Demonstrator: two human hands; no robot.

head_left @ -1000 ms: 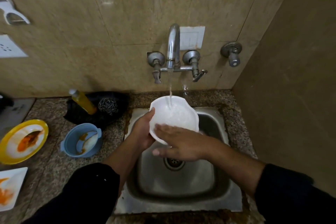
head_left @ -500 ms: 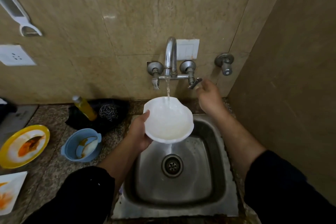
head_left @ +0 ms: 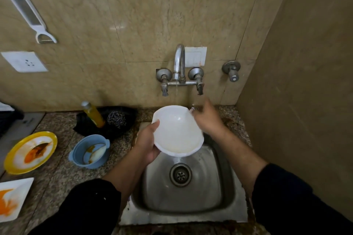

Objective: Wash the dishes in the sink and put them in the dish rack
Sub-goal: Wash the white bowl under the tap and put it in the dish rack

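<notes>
A white bowl [head_left: 177,129] hangs tilted over the steel sink [head_left: 191,192], below the tap [head_left: 179,63]. My left hand [head_left: 147,143] grips its left rim. Water spills from the bowl's lower edge toward the drain [head_left: 180,174]. Only a thin trickle falls from the spout. My right hand [head_left: 208,118] sits at the bowl's far right rim, fingers loosely curled, just under the right tap handle [head_left: 199,87]. I cannot tell whether it touches the bowl. No dish rack shows.
On the granite counter at left stand a dirty blue bowl [head_left: 89,151] with a spoon, a yellow-rimmed stained plate [head_left: 30,152] and a white square plate [head_left: 13,198]. A soap bottle [head_left: 93,114] and steel scrubber [head_left: 116,119] rest on a black cloth. A wall stands close on the right.
My right hand left the bowl, reached up to the right tap handle, then dropped back beside the bowl's rim. The water stream has thinned. The bowl now tips and pours.
</notes>
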